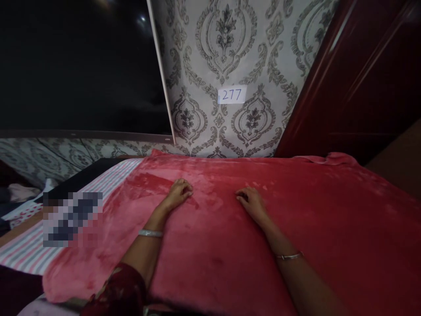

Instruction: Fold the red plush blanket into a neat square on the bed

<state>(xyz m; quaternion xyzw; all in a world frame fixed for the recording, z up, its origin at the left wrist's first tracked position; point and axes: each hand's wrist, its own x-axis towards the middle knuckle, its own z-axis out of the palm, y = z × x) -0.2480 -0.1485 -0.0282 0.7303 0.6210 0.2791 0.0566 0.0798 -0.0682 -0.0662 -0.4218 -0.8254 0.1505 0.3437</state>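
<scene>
Blanket (213, 263), red plush, spread wide below both arms, far edge near patterned wallpaper (226, 48). Left hand (179, 193) at its far half, fingers curled, thumb close to fingertips; right hand (253, 202) likewise, well apart from the left. Pile pinched or not: impossible to make out. Striped cloth (121, 172) along left edge. Beyond: number card (232, 94) reading 277, dark screen (75, 66), dark-red panel (342, 74).

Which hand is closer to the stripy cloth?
Left. The left hand is to the right of the striped cloth, across part of the red blanket; the right hand is farther right, across more blanket.
</scene>
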